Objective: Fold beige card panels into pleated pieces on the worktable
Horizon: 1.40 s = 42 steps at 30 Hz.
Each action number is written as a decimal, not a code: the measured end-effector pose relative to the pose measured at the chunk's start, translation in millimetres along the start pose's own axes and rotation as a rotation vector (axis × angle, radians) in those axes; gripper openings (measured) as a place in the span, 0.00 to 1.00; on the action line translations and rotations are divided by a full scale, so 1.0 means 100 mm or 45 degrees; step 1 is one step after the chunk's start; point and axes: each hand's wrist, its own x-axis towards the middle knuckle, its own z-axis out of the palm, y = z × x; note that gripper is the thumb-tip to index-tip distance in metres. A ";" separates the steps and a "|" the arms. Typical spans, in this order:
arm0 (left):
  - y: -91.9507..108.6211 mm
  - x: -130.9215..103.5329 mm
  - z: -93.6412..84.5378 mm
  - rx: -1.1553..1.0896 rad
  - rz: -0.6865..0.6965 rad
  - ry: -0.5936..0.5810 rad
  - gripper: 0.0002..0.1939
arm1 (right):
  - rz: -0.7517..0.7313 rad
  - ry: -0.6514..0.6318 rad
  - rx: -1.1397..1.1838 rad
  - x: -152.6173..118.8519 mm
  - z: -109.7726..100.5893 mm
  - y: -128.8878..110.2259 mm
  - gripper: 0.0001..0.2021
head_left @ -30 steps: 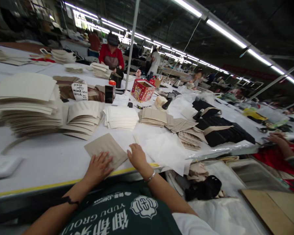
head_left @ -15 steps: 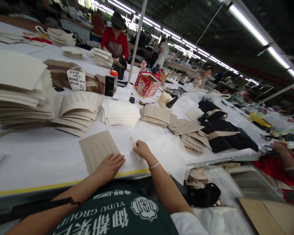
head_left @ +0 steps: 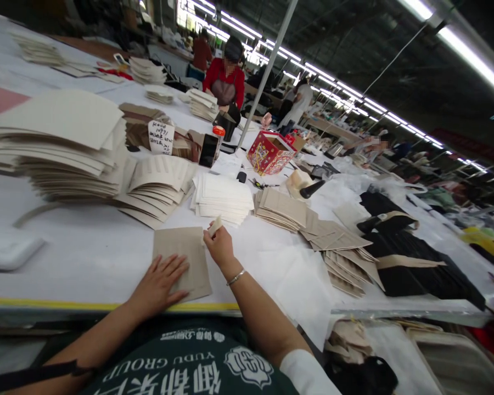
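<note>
A beige rectangular panel (head_left: 196,271) lies flat on the white table near its front edge. My left hand (head_left: 164,278) rests on the panel's left part, palm down with fingers spread. By the panel's upper right corner, my right hand (head_left: 219,244) is closed round a small flat cream-coloured piece (head_left: 215,224); only its top end shows, and I cannot tell its kind. Just beyond the hands sit a stack of white sheets (head_left: 223,195) and, to the right of it, a stack of beige panels (head_left: 280,206).
Tall stacks of pale panels (head_left: 61,120) stand at left. A phone (head_left: 208,151), a red box (head_left: 270,153) and a metal pole (head_left: 267,71) are farther back. Black fabric pieces (head_left: 424,263) lie at right. Across the table a person in red (head_left: 226,82) handles something dark.
The panel now lies straighter to the table edge. My left hand has spread out farther onto it. My right hand has come up to the panel's upper right corner. The camera view has swung left.
</note>
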 end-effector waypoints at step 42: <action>0.10 0.02 -0.09 -0.178 -0.105 -0.084 0.33 | 0.096 -0.356 0.105 -0.41 -0.23 -0.16 0.10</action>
